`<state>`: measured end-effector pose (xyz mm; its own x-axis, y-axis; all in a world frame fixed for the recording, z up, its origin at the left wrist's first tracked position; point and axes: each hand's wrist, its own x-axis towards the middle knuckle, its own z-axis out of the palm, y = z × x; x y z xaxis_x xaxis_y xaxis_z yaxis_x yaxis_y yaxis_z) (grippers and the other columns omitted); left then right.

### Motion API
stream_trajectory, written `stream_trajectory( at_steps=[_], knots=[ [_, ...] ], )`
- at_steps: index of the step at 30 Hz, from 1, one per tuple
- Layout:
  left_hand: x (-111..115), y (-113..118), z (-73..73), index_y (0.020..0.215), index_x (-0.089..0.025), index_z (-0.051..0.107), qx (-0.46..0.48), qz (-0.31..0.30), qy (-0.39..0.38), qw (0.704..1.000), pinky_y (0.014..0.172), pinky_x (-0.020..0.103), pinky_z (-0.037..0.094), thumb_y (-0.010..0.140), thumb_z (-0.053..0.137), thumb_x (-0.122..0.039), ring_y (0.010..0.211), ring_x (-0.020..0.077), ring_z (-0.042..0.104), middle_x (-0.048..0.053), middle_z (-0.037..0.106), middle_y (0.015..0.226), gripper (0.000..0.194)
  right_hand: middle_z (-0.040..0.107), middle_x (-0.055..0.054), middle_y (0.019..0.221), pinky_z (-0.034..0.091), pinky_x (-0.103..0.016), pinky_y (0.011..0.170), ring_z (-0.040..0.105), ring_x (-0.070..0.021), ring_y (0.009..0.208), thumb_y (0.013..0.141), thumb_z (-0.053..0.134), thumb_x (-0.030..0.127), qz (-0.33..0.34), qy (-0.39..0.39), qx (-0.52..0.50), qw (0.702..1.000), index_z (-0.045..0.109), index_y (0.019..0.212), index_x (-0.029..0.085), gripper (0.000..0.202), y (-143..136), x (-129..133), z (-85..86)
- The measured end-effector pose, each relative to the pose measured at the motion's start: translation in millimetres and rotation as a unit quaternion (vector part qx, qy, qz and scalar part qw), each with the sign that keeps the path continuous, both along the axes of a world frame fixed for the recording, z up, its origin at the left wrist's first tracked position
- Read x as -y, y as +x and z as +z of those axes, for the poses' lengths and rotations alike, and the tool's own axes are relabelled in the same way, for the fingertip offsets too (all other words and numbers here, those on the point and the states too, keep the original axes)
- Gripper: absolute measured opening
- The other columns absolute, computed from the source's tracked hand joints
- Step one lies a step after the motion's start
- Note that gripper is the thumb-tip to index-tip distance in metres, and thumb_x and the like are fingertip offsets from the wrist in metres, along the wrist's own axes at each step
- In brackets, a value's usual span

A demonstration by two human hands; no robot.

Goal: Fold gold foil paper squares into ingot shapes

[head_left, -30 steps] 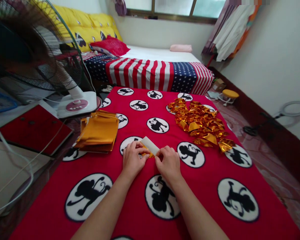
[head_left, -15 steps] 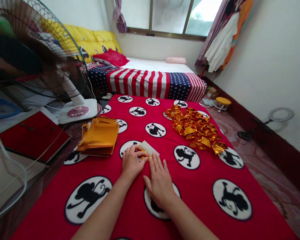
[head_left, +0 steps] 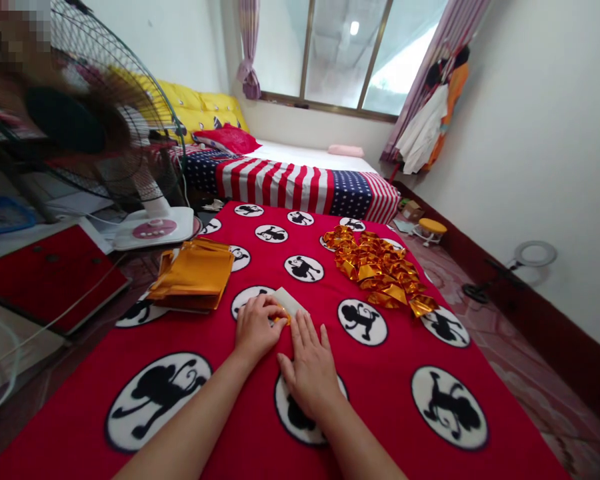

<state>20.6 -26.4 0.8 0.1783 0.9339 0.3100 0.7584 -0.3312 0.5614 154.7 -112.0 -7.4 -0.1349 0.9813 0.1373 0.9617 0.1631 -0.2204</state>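
Observation:
A small sheet of foil paper [head_left: 291, 301], pale on its upper face with a gold part showing, lies on the red monkey-print cloth [head_left: 380, 407]. My left hand [head_left: 259, 327] pinches the sheet's near left edge between thumb and fingers, where gold shows. Flat beside it rests my right hand [head_left: 310, 360], its fingers stretched out and the fingertips on the paper's near right edge. Both hands partly cover the sheet, so its near edge is hidden. To the left sits a stack of gold foil sheets [head_left: 195, 270]. Folded gold foil pieces [head_left: 380, 267] lie in rows at the right.
A spinning fan [head_left: 153, 227] stands left of the cloth, near a red panel [head_left: 55, 267] and a white cable. Beyond is a bed with a striped, starred cover [head_left: 280, 187]. On the floor at the right are a yellow stool [head_left: 433, 227] and a ring light [head_left: 535, 253].
The head view has tilted up and shifted slightly, so everything sits a little lower and more to the left. The hands keep nearly the same hold on the paper.

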Motion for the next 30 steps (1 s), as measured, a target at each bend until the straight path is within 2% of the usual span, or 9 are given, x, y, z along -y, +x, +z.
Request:
stream_trajectory(
  at_steps=[16, 23, 26, 28, 29, 30],
  knots=[
    [1, 0, 1.5, 0.074, -0.029, 0.076, 0.007, 0.002, 0.004, 1.0, 0.091, 0.04, 0.04, 0.074, 0.07, -0.026, 0.099, 0.0227, 0.057, 0.001, 0.067, 0.097, 0.006, 0.015, -0.009, 0.161, 0.006, -0.049, 0.12, 0.012, -0.0241, 0.149, 0.095, 0.041, 0.046, -0.01, -0.001, -0.009, 1.0, 0.028, 0.153, 0.015, 0.067, -3, 0, 1.7],
    [1, 0, 2.9, 0.075, -0.029, 0.076, 0.009, 0.002, -0.007, 1.0, 0.09, 0.04, 0.04, 0.075, 0.07, -0.027, 0.099, 0.0224, 0.057, 0.001, 0.067, 0.099, 0.006, 0.027, -0.011, 0.158, 0.015, -0.048, 0.117, 0.021, -0.0255, 0.147, 0.095, 0.043, 0.04, -0.049, 0.025, -0.023, 0.998, 0.036, 0.149, 0.014, 0.061, -3, 1, 2.9],
    [0, -1, 1.2, 0.077, -0.03, 0.076, 0.005, 0.0, -0.008, 1.0, 0.089, 0.04, 0.04, 0.075, 0.07, -0.027, 0.1, 0.0228, 0.057, 0.0, 0.067, 0.1, 0.007, 0.045, -0.011, 0.149, 0.024, -0.044, 0.113, 0.037, -0.025, 0.139, 0.095, 0.045, 0.033, -0.066, 0.048, -0.046, 0.996, 0.053, 0.137, 0.017, 0.046, 2, -8, 9.0],
    [-1, -1, 0.0, 0.077, -0.031, 0.076, 0.004, -0.002, -0.007, 1.0, 0.089, 0.04, 0.04, 0.074, 0.071, -0.027, 0.1, 0.0228, 0.057, 0.0, 0.067, 0.1, 0.007, 0.06, -0.009, 0.133, 0.037, -0.038, 0.102, 0.052, -0.0234, 0.123, 0.095, 0.046, 0.03, -0.082, 0.059, -0.068, 0.993, 0.068, 0.114, 0.021, 0.03, 8, -21, 14.7],
    [-1, -1, -0.3, 0.077, -0.031, 0.076, 0.004, -0.003, -0.007, 1.0, 0.089, 0.04, 0.04, 0.074, 0.071, -0.028, 0.1, 0.0228, 0.056, 0.0, 0.067, 0.1, 0.006, 0.064, -0.009, 0.124, 0.04, -0.035, 0.096, 0.056, -0.0228, 0.114, 0.094, 0.048, 0.031, -0.101, 0.06, -0.076, 0.99, 0.071, 0.1, 0.021, 0.026, 11, -29, 17.6],
    [-1, -1, -0.4, 0.077, -0.031, 0.076, 0.005, -0.004, -0.006, 1.0, 0.089, 0.04, 0.04, 0.074, 0.072, -0.028, 0.1, 0.0226, 0.056, 0.0, 0.067, 0.1, 0.006, 0.065, -0.009, 0.118, 0.042, -0.033, 0.091, 0.058, -0.0227, 0.108, 0.092, 0.053, 0.033, -0.12, 0.063, -0.083, 0.987, 0.07, 0.094, 0.02, 0.022, 14, -37, 20.4]
  ],
)
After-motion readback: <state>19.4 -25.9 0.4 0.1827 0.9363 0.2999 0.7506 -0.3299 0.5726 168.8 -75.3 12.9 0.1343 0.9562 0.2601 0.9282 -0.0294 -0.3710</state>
